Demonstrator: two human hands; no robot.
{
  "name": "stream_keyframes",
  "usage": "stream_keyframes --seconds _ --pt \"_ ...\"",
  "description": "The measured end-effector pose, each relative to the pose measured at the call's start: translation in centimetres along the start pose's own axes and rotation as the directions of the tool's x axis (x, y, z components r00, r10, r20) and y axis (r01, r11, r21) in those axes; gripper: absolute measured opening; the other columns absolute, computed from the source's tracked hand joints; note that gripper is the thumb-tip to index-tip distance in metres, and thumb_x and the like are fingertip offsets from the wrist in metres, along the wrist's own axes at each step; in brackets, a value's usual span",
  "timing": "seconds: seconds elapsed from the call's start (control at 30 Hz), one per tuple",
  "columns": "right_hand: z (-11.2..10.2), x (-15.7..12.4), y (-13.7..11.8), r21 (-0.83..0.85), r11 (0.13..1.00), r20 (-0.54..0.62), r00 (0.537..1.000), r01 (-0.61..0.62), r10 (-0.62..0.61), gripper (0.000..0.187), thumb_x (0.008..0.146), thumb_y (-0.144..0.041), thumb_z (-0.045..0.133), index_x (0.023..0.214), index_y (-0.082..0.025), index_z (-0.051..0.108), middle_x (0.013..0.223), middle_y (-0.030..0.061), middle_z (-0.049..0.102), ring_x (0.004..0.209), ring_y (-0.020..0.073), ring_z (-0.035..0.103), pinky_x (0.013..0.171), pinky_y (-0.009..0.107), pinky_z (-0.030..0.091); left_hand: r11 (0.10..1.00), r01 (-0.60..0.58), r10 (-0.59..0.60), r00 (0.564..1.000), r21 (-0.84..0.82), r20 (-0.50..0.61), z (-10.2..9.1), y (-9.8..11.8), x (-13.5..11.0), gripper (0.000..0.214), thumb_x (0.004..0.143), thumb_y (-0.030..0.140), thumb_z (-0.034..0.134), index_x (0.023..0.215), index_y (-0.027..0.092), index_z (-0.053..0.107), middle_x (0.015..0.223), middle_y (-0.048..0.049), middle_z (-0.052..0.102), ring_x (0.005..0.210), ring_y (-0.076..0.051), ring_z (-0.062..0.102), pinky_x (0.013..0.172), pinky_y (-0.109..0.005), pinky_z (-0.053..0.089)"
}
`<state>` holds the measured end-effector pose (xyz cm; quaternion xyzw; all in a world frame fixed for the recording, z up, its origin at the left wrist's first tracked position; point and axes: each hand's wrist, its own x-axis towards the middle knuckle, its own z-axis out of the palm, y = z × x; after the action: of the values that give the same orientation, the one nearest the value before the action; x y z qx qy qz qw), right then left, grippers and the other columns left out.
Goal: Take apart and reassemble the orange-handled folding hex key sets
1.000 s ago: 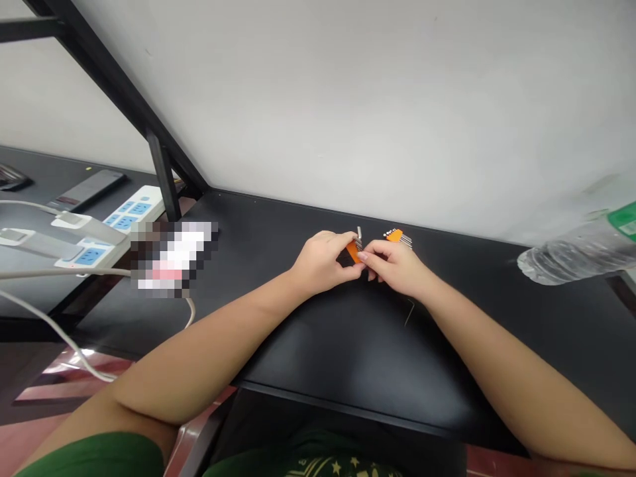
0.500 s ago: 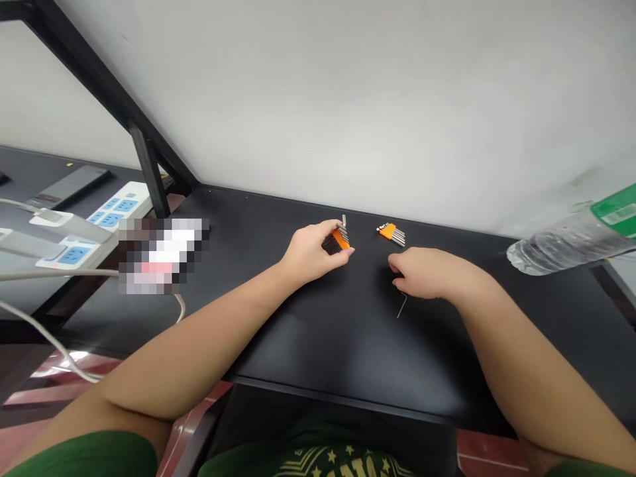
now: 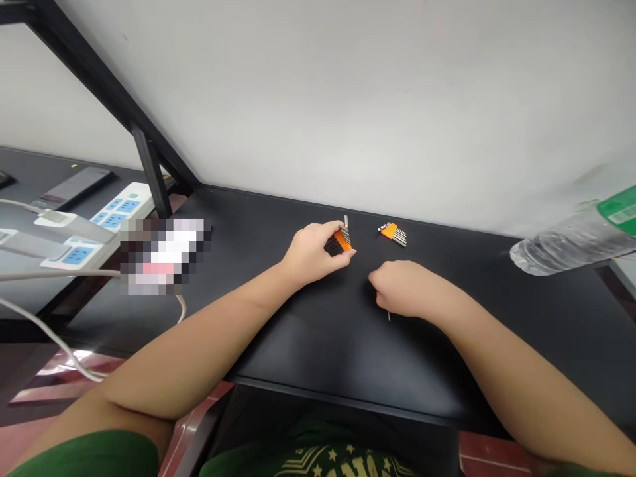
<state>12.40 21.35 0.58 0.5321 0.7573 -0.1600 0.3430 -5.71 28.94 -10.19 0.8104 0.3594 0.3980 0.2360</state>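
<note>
An orange hex-key holder is pinched between thumb and fingers of the left hand; a thin key is mostly covered by the curled right hand (whether gripped cannot be told).

we've got a white power strip over left, pale cable near it, green-labelled plastic bottle way right
</note>
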Motion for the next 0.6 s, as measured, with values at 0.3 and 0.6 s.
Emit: stream_keyframes --seconds 0.3,0.6 --pt "0.0 0.4 3.6 0.431 0.872 -0.594 0.800 0.231 0.082 0.008 0.089 -0.014 0.055 0.084 -0.020 0.059 0.076 0.0017 0.068 0.069 0.0154 0.062 0.065 0.027 0.044 1.000 0.010 -0.010 1.000 -0.019 -0.003 0.0 -0.3 0.1 0.041 0.079 0.036 0.078 0.116 0.021 0.066 0.097 -0.0017 0.078 0.083 -0.018 0.071 0.087 -0.031 0.056" --pt "0.6 0.7 2.4 0.675 0.411 -0.737 0.592 0.612 0.326 0.013 0.094 -0.032 0.070 0.091 -0.022 0.063 0.076 0.0012 0.072 0.069 0.0181 0.073 0.071 0.035 0.062 0.993 0.052 -0.050 0.998 -0.103 0.029 -0.1 0.2 0.1 0.037 0.080 0.035 0.076 0.113 0.020 0.067 0.095 -0.0013 0.077 0.083 -0.017 0.072 0.083 -0.029 0.056"
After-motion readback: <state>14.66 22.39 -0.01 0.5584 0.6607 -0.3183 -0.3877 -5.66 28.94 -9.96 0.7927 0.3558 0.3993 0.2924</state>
